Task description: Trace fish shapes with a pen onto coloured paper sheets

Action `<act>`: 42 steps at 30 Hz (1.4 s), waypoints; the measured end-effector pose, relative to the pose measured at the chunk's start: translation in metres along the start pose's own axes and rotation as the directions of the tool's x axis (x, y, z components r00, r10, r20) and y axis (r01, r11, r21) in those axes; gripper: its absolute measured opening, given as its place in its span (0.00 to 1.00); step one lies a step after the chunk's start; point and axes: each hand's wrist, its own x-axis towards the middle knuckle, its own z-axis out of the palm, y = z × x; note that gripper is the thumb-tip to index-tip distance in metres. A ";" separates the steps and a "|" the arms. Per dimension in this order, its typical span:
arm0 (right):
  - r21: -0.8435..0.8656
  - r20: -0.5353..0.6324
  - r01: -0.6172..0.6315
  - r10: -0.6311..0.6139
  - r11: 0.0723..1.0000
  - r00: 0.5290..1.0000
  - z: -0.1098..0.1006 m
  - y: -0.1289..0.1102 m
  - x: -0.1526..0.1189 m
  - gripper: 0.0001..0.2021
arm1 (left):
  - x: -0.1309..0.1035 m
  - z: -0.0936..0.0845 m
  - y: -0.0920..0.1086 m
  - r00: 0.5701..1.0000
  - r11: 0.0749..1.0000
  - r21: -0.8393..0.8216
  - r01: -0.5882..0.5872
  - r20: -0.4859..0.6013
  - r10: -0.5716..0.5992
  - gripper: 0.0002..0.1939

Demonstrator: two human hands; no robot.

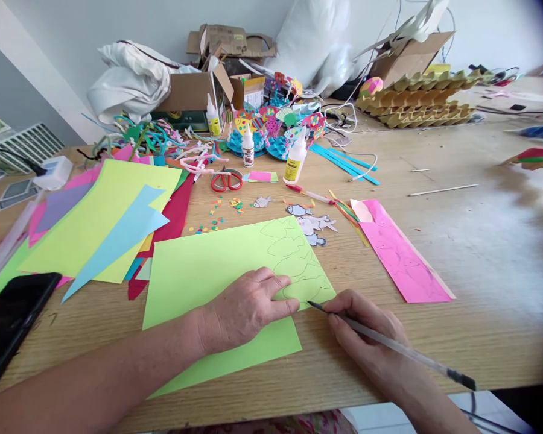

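My left hand [248,307] lies on a sheet of light green paper [199,283], fingers stretched out and pressing it to the table. Fish outlines [292,247] in thin dark line run down the sheet's right part. My right hand [371,337] grips a slim pen [402,349] with a clear barrel; its dark tip touches or nearly touches the paper near my left fingertips. A second green sheet [271,343] shows from under the first. Just beyond the paper's upper right corner lie cut-out paper fish [317,226]. A pink strip [400,256] with drawn fish rests to the right.
Colored paper sheets [131,205] and a black phone [15,319] occupy the left. Red-handled scissors [227,179], glue bottles [295,160] and paper bits [235,205] stand or lie beyond the paper. Boxes [187,93] and egg trays [416,102] line the back.
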 end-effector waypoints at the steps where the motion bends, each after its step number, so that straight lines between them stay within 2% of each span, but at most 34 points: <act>1: 0.000 0.002 0.002 -0.002 1.000 1.000 0.000 0.000 0.000 0.06 | 0.000 0.000 0.000 1.000 1.000 0.003 -0.002 0.001 0.002 0.12; 20: -0.032 0.011 0.019 -0.019 0.999 1.000 0.000 -0.003 0.000 0.06 | 0.001 -0.001 0.001 1.000 1.000 0.021 -0.009 0.022 0.009 0.14; 27: -0.045 -0.014 0.066 -0.067 0.997 0.998 0.001 -0.001 0.000 0.06 | 0.001 -0.002 0.001 1.000 1.000 0.007 -0.002 0.027 0.002 0.15; 42: -0.054 -0.061 0.073 -0.076 0.996 0.995 0.001 0.000 -0.001 0.05 | 0.002 -0.003 0.002 1.000 1.000 0.008 -0.005 0.023 0.005 0.15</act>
